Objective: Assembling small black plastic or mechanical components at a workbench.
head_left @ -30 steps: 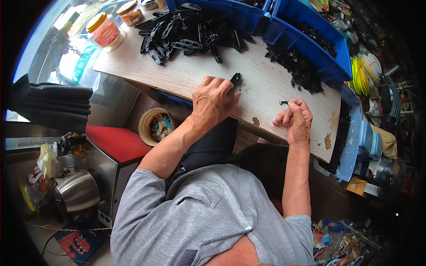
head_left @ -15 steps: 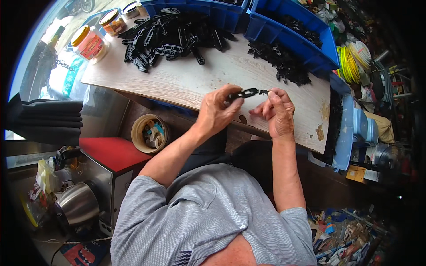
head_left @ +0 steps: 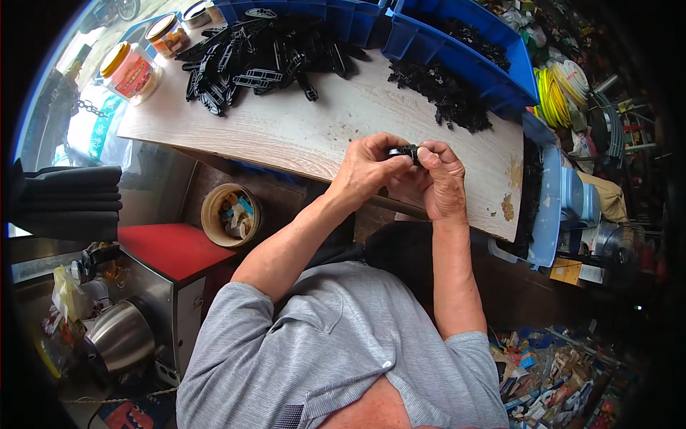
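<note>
My left hand (head_left: 366,171) pinches a long, narrow black plastic part (head_left: 404,151) with slots in it, just above the table's near edge. Most of that part is hidden behind the fingers. From the other side, my right hand (head_left: 446,187) closes its thumb and forefinger at the part's right end, where a small black piece is pressed between the fingertips and mostly covered. The two hands nearly touch. Farther back on the table lie a heap of similar long black parts (head_left: 259,77) and, to its right, a pile of small black pieces (head_left: 446,93).
The pale wooden table (head_left: 286,136) bears two lidded jars, one of them a clear jar (head_left: 134,75), at its left end. Blue bins (head_left: 457,61) line its back. A waste bucket (head_left: 227,214) stands below, beside a red-topped cabinet (head_left: 171,247). A blue crate (head_left: 547,207) is at the right.
My hands have come together: the small piece in my right hand, held just off the end of the long part before, is now against it. The view has shifted slightly.
</note>
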The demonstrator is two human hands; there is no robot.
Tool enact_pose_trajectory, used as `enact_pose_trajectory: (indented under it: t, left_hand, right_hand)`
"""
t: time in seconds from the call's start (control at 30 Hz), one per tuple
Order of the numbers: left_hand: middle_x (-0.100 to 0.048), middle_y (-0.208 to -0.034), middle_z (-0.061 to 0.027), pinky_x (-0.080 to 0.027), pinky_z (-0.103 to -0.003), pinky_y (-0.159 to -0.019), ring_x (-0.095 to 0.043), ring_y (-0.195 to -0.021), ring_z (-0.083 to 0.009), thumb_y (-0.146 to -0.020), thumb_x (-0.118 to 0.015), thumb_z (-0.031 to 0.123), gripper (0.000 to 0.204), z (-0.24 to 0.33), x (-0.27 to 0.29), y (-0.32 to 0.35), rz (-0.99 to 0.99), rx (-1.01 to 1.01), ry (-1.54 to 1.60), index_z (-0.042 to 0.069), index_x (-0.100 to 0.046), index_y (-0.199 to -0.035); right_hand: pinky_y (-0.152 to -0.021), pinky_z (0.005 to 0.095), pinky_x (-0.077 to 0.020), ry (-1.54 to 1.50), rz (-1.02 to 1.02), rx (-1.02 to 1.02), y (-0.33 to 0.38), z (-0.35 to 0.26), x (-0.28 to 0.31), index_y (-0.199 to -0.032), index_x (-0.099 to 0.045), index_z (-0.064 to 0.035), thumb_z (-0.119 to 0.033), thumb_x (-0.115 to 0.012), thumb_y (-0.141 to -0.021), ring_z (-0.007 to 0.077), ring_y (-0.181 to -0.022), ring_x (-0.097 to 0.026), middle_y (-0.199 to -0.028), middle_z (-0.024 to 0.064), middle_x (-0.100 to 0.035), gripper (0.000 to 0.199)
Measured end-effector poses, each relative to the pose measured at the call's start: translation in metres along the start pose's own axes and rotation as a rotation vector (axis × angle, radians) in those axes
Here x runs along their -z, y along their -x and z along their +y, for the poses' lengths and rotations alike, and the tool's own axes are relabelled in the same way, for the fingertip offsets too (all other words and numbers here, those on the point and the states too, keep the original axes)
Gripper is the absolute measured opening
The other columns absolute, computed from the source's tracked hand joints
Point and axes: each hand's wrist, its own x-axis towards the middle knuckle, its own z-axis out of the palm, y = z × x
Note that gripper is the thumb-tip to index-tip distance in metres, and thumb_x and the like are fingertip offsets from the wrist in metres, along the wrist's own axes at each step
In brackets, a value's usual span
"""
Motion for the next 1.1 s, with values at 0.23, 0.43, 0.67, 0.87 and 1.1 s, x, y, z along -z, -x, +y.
enact_pose_trajectory:
  t: [0.23,0.43,0.67,0.87,1.1]
  left_hand:
    - [-0.065,-0.079,-0.0038,-0.054,-0.022,-0.061,-0.063,-0.065,-0.009,-0.091,-0.066,0.015,0.016,0.008,-0.006,-0.005,0.102,0.146,0.048,-0.001,-0.066,-0.096]
    - [-0.066,-0.08,-0.0056,-0.055,-0.023,-0.058,-0.062,-0.063,-0.0093,-0.092,-0.068,0.016,0.017,0.005,-0.003,-0.005,0.148,0.111,0.083,-0.001,-0.066,-0.094]
    - [-0.066,-0.082,-0.0063,-0.056,-0.022,-0.059,-0.065,-0.064,-0.0103,-0.092,-0.069,0.018,0.019,0.018,-0.001,-0.006,0.087,0.197,0.089,0.0,-0.066,-0.095]
    - [-0.069,-0.084,-0.0071,-0.057,-0.023,-0.061,-0.068,-0.067,-0.0118,-0.092,-0.069,0.022,0.024,0.015,0.001,-0.008,0.041,0.22,0.057,-0.001,-0.066,-0.097]
    - [-0.069,-0.086,-0.0083,-0.058,-0.023,-0.061,-0.069,-0.069,-0.0123,-0.091,-0.068,0.022,0.026,0.01,0.003,-0.012,0.039,0.227,0.037,-0.003,-0.066,-0.098]
  right_hand:
    - [-0.053,0.0188,-0.0444,0.153,0.051,0.0,-0.001,0.002,0.003,-0.101,-0.064,-0.007,-0.015,-0.07,-0.089,0.0051,-0.058,-0.055,-0.081,-0.0015,-0.063,0.016]
    - [-0.051,0.019,-0.0434,0.206,0.062,-0.16,0.0,-0.014,-0.008,-0.099,-0.06,-0.0073,-0.022,-0.07,-0.089,0.0061,-0.056,-0.055,-0.078,-0.0007,-0.061,0.021]
    - [-0.05,0.0202,-0.0418,0.139,0.046,-0.085,0.001,-0.004,-0.011,-0.104,-0.062,-0.0072,-0.016,-0.07,-0.09,0.0056,-0.056,-0.053,-0.078,-0.0017,-0.061,0.019]
    - [-0.057,0.018,-0.0439,0.184,-0.026,-0.028,0.001,-0.001,0.004,-0.11,-0.062,-0.0057,-0.011,-0.07,-0.09,0.0045,-0.063,-0.054,-0.085,-0.0022,-0.063,0.022]
    - [-0.066,0.0192,-0.0497,0.11,0.006,0.027,0.003,0.005,0.002,-0.106,-0.065,-0.0064,-0.009,-0.071,-0.09,0.0041,-0.07,-0.057,-0.086,-0.0022,-0.064,0.018]
